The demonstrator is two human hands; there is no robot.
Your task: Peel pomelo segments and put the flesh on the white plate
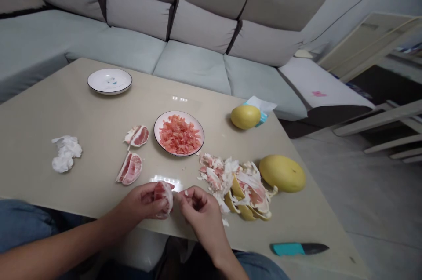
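Observation:
My left hand is closed around a red pomelo segment with white membrane on it, just over the table's near edge. Close to its right side, my right hand pinches a small white shred of membrane between thumb and forefinger. Two more portions of pomelo lie to the left: a pair of segments and a partly peeled piece. Beyond my hands, a dark-rimmed plate holds a heap of loose red pulp. Yellow rind and white membrane scraps form a pile right of my right hand.
Two whole yellow pomelos stand at the right, the farther one against a tissue pack. A knife with a teal handle lies near the front right edge. Crumpled tissue and another plate are at left; a sofa lines the far side.

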